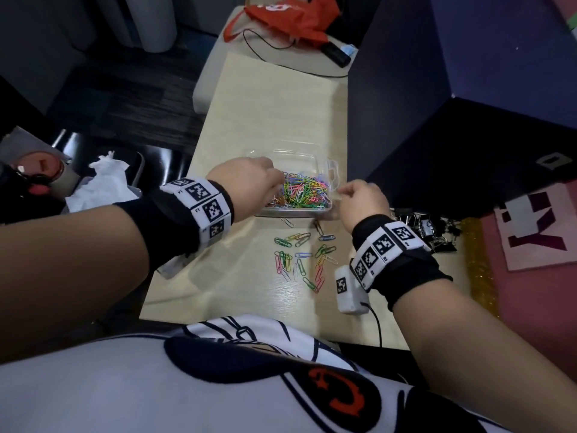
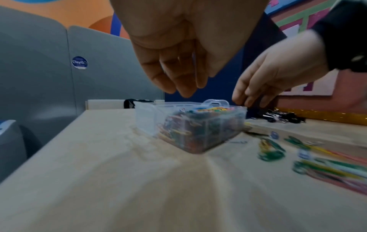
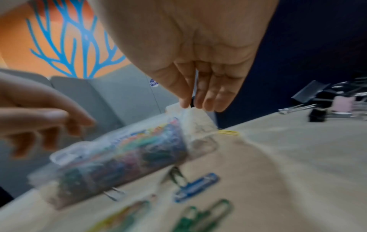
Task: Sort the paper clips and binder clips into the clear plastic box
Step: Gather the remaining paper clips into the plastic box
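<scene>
The clear plastic box (image 1: pixel 296 159) stands mid-table, its near part heaped with coloured paper clips (image 1: pixel 307 190). My left hand (image 1: pixel 270 185) hangs over the box's left side with its fingers pointing down; in the left wrist view the left hand (image 2: pixel 178 87) is relaxed and holds nothing I can see above the box (image 2: pixel 144 119). My right hand (image 1: pixel 346 192) is at the box's right rim, and its fingertips (image 3: pixel 208 105) hover at the corner of the box (image 3: pixel 119 164). Loose paper clips (image 1: pixel 299 260) lie in front. Black binder clips (image 1: pixel 434 229) are piled at the right.
A white tagged device (image 1: pixel 346 289) with a cable lies by my right wrist. A dark partition (image 1: pixel 452 135) borders the table on the right. A red bag (image 1: pixel 290 20) and a black cord sit at the far end. White tissue (image 1: pixel 103 182) lies off the table's left edge.
</scene>
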A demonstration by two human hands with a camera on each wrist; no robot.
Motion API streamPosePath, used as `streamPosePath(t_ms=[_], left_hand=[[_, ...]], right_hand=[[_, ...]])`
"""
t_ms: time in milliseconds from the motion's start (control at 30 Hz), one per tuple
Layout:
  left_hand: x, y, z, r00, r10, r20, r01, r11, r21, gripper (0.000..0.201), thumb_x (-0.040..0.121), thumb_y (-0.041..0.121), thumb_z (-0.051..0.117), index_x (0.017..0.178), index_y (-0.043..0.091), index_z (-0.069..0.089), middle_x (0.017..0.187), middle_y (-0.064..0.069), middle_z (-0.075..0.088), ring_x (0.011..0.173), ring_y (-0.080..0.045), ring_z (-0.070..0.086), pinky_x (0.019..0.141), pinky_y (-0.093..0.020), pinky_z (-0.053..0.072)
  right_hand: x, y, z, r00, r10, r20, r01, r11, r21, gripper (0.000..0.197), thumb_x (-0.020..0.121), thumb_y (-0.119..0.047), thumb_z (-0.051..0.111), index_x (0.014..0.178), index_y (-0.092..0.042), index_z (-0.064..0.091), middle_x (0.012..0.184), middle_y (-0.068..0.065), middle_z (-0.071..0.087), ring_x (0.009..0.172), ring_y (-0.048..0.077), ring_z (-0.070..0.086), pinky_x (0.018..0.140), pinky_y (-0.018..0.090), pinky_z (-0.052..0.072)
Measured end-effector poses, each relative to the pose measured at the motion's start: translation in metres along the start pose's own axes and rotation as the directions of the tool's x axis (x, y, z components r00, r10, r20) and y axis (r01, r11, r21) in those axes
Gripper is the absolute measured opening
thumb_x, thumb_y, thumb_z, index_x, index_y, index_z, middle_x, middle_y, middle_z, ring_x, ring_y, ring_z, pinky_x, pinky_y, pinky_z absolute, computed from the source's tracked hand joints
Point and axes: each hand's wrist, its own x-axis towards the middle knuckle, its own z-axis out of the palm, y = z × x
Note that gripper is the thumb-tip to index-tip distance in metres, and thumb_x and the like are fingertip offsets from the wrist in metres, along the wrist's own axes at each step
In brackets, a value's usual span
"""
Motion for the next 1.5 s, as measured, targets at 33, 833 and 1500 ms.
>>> streamPosePath(t_ms=[33, 833, 1500], left_hand=[[-0.004, 0.003, 0.004, 1.0, 0.029, 0.0, -0.029, 1.0, -0.002, 0.032, 0.099, 0.031, 0.038, 0.116, 0.015, 0.062, 0.111, -0.009, 0.059, 0.099, -0.033, 0.06, 0.08, -0.038, 0.05], [0.004, 0.046, 0.048, 0.9, 0.131, 0.416, -0.202, 0.971, 0.131, 0.022, 0.095, 0.027, 0.05, 0.112, 0.014, 0.055, 0.114, -0.007, 0.054, 0.103, -0.028, 0.056, 0.074, -0.035, 0.046], [0.003, 0.02, -0.008, 1.0, -0.011, -0.007, 0.01, 0.986, -0.166, 0.025, 0.086, 0.031, 0.064, 0.108, 0.019, 0.06, 0.109, -0.003, 0.06, 0.099, -0.025, 0.058, 0.081, -0.032, 0.044]], right_hand=[[0.001, 0.005, 0.001, 0.997, 0.02, 0.073, -0.013, 0.994, -0.106, 0.033, 0.095, -0.014, 0.043, 0.123, -0.015, 0.058, 0.129, 0.012, 0.05, 0.116, 0.03, 0.052, 0.096, 0.031, 0.04], [-0.066, 0.055, 0.045, 0.891, -0.354, 0.286, 0.415, 0.89, -0.19, 0.037, 0.087, -0.004, 0.05, 0.12, -0.018, 0.059, 0.12, 0.007, 0.05, 0.113, 0.028, 0.046, 0.098, 0.031, 0.036], [-0.014, -0.012, 0.001, 0.968, -0.252, -0.003, 0.249, 0.952, 0.179, 0.024, 0.084, -0.026, 0.068, 0.107, -0.02, 0.068, 0.101, -0.002, 0.071, 0.096, 0.015, 0.066, 0.095, 0.029, 0.048]])
